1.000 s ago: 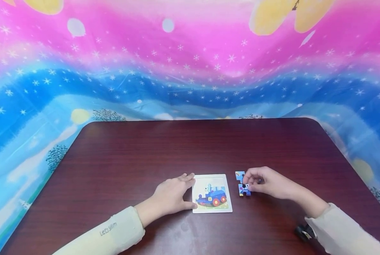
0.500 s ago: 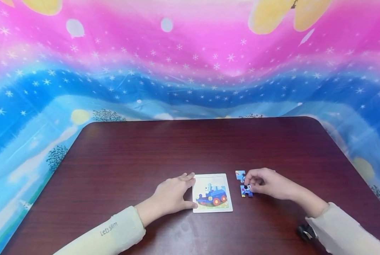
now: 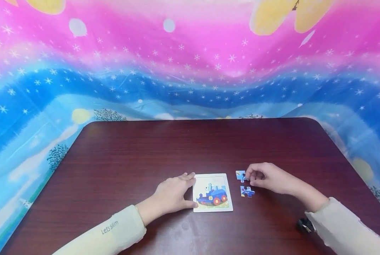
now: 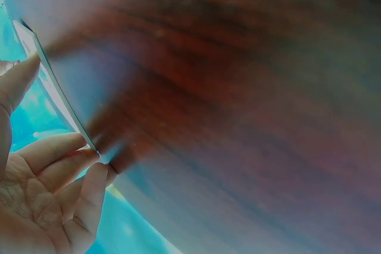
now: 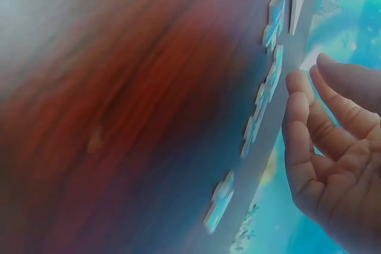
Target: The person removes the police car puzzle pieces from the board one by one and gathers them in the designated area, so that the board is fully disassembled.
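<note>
My left hand [image 3: 174, 194] rests at the left edge of a square jigsaw puzzle board [image 3: 228, 211], thumb at the near corner and fingertips at the far one. A blue vehicle with red wheels covers part of the board. To its right lie loose jigsaw pieces, an upper blue piece [image 3: 240, 175] and a lower blue piece [image 3: 247, 191]. My right hand [image 3: 269, 177] hovers beside the upper one, fingers loosely bent, fingertips overlapping it in the head view. In the right wrist view, nothing shows between thumb and fingers, and another piece [image 5: 219, 205] lies apart, hidden in the head view.
The dark wooden table [image 3: 145, 148] has rounded far corners. Behind it hangs a pink and blue patterned cloth [image 3: 190, 71]. A small black object [image 3: 304, 225] shows at the right sleeve [image 3: 346, 226].
My right hand has moved off the lower piece, away from me toward the upper piece. The lower piece has shifted slightly right and shows more fully. My left hand stays at the board.
</note>
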A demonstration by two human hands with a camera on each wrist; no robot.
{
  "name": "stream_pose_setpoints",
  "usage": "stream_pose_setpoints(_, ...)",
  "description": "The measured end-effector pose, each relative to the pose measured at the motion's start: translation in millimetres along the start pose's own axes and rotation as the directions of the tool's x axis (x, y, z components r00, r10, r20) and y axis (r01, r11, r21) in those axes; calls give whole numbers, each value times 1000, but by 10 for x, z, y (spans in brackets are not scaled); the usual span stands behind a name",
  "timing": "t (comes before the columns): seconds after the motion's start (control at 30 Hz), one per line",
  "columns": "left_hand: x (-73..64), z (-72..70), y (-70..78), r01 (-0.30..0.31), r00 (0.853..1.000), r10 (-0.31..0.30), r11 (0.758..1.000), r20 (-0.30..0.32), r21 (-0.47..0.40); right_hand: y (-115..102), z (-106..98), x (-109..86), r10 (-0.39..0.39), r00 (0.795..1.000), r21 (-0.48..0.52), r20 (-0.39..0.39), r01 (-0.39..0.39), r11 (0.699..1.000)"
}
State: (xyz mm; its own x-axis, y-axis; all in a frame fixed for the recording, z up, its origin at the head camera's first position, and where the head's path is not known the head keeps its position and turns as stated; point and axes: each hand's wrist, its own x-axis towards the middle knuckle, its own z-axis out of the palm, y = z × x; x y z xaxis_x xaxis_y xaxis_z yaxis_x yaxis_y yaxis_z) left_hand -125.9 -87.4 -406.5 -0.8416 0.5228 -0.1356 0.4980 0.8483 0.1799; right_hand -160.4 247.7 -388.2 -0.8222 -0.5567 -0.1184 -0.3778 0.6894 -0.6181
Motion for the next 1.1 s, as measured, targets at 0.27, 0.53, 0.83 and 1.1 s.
stream_pose_setpoints(0.27,4,3,-4,-1,1000,1,1000,0,-11,-171,148,222,-86,996,-16,39,86,996)
stream_pose_setpoints(0.53,6,-4,-3,6,1000,-6,1000,8,-23,-399,332,488,-161,980,-25,121,165,986)
stream_pose_setpoints(0.83,14,-6,2,-2,1000,2,1000,3,-23,-586,474,634,-186,960,-52,209,201,978)
stream_pose_setpoints(1.1,-2,-7,-6,7,1000,-7,1000,8,-30,-619,529,635,-173,950,-40,262,189,981)
